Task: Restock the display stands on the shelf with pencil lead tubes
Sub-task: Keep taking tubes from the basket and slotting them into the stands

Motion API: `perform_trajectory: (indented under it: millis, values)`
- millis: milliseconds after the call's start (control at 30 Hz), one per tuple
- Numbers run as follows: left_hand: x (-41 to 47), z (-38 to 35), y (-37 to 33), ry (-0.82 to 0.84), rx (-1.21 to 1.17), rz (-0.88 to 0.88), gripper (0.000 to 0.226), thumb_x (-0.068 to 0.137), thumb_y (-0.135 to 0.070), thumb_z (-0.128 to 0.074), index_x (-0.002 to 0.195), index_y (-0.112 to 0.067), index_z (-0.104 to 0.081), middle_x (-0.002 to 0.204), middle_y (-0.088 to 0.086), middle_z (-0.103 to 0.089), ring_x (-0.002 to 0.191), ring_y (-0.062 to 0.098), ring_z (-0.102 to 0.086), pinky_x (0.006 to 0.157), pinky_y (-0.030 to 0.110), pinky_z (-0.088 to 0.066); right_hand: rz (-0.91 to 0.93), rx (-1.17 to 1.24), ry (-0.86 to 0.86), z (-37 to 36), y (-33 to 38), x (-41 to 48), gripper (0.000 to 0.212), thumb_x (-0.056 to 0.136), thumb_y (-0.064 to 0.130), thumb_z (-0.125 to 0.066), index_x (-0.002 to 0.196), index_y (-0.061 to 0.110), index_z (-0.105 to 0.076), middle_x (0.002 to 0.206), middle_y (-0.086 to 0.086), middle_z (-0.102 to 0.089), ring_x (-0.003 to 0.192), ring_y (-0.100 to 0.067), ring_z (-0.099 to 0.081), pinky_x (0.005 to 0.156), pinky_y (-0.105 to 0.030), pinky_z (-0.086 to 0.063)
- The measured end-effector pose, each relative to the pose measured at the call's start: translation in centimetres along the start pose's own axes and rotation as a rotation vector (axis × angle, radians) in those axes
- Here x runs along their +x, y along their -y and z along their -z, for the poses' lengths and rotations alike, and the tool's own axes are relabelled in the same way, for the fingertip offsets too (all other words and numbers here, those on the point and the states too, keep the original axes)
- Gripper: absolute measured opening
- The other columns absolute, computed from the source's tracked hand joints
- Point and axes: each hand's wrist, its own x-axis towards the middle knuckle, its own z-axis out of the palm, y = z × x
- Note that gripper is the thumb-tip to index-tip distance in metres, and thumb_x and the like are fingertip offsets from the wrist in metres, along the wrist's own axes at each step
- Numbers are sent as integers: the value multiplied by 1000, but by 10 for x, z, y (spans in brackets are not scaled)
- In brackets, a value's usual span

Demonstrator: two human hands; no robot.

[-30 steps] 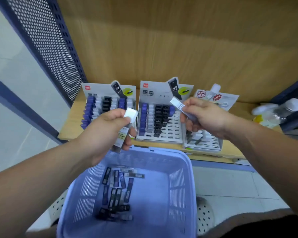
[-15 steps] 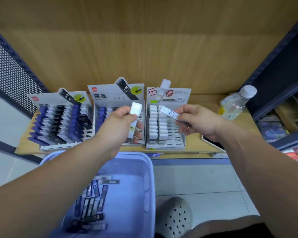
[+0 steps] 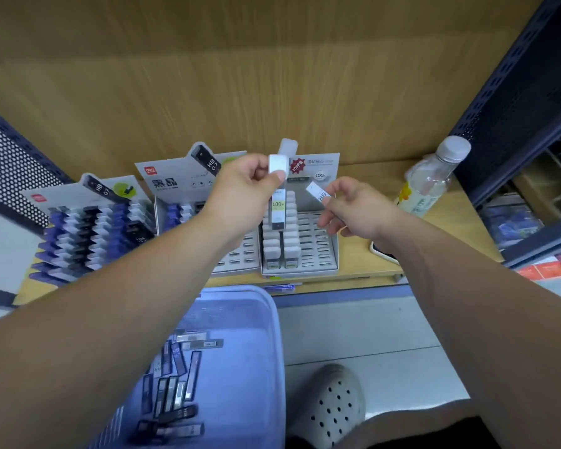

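Note:
My left hand (image 3: 240,192) pinches a white-capped lead tube (image 3: 278,192) upright by its cap, above the left columns of the right display stand (image 3: 318,254). My right hand (image 3: 353,210) holds a second white tube (image 3: 318,192) tilted, over the same stand's bare right slots. That stand has white tubes in two left columns. The middle stand (image 3: 172,189) and the left stand (image 3: 88,228) hold blue, black and white tubes. Below, a lilac basket (image 3: 240,319) contains several loose dark tubes (image 3: 175,377).
A clear plastic bottle (image 3: 431,179) stands on the wooden shelf (image 3: 363,257) to the right of the stands. A dark phone edge (image 3: 382,252) lies under my right wrist. Perforated blue metal panels flank the shelf. My shoe (image 3: 331,403) is on the tiled floor.
The view swung right and nearer to the right stand. My left hand carried its tube from the middle stand over to the right stand; my right hand stayed above that stand.

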Motion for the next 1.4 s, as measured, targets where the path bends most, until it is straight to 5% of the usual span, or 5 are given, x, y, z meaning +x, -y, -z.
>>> perform_trajectory:
  millis: [200, 400, 1000, 1200, 1400]
  values:
    - [32, -20, 0, 43, 323, -184, 18, 85, -17, -71, 90, -26, -57, 72, 3, -69, 58, 14, -58, 53, 24, -41, -59, -50, -28, 11, -19, 5, 11, 105, 17, -46, 114, 21, -51, 95, -6, -76, 65, -17, -66, 61, -30, -47]
    - [42, -31, 18, 93, 579, -294, 4, 87, -16, -69, 88, -13, -67, 75, 4, -69, 72, 23, -64, 69, 36, -52, -68, -99, -43, 13, -36, 12, 9, 104, 17, -49, 102, 24, -53, 106, 3, -71, 64, -18, -66, 60, -31, -47]
    - [57, -40, 43, 156, 702, -399, 10, 88, -23, -73, 87, -14, -77, 84, 0, -71, 81, 21, -64, 77, 34, -52, -83, -142, -63, 13, -45, 16, 9, 104, 17, -51, 109, 17, -59, 93, 6, -62, 86, -22, -73, 66, -33, -53]
    - [53, -47, 45, 177, 1121, -529, 18, 95, -18, -57, 91, -13, -74, 95, 8, -57, 81, 32, -59, 62, 40, -51, -96, -149, -59, 12, -42, 15, 10, 104, 20, -52, 110, 18, -59, 99, 1, -66, 82, -20, -72, 72, -39, -55]
    - [36, -40, 37, 310, 1175, -485, 36, 102, -35, -40, 122, -16, -64, 111, 10, -51, 95, 33, -58, 68, 37, -47, -45, -177, -79, 12, -33, 13, 11, 102, 25, -55, 109, 17, -60, 88, -1, -65, 73, -16, -65, 63, -33, -51]
